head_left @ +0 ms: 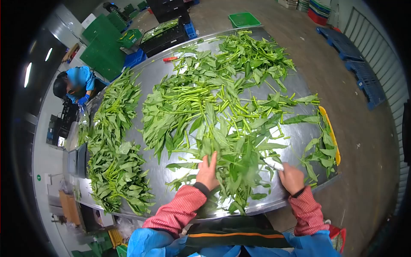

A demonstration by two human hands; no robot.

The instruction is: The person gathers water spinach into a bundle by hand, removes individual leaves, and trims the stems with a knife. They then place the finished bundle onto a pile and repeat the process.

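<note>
Leafy green stems that look like water spinach (197,96) lie in heaps across a metal table. My left hand (207,174) grips the left side of a bunch of greens (235,167) close to the table's near edge, its fingers partly among the leaves. To the right of that bunch, my right hand (292,179) is closed around a knife (273,163) with a pale blade pointing up and left, toward the leaves. The bunch is slightly blurred, and its underside is hidden.
A red-handled tool (170,59) lies at the table's far side. Bunched greens (115,128) line the left edge, where a co-worker in blue (83,81) stands. A yellow crate rim (329,135) borders the right edge. A green bin (244,19) stands beyond the table.
</note>
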